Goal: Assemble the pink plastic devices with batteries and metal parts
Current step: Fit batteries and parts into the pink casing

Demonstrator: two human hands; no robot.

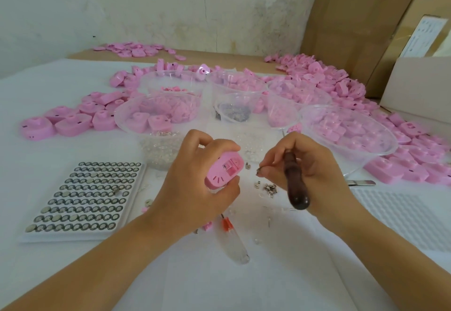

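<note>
My left hand grips a pink plastic device above the table, its open compartment facing me. My right hand holds a dark wooden-handled tool in the palm and pinches a small metal part between thumb and forefinger, just right of the device. More small metal parts lie loose on the white table below. A white tray of button batteries sits at the left.
Several clear plastic bowls with pink parts and metal bits stand behind my hands. Pink devices lie heaped left, back and right. A clear-handled screwdriver lies near me, tweezers at right. Cardboard boxes stand at back right.
</note>
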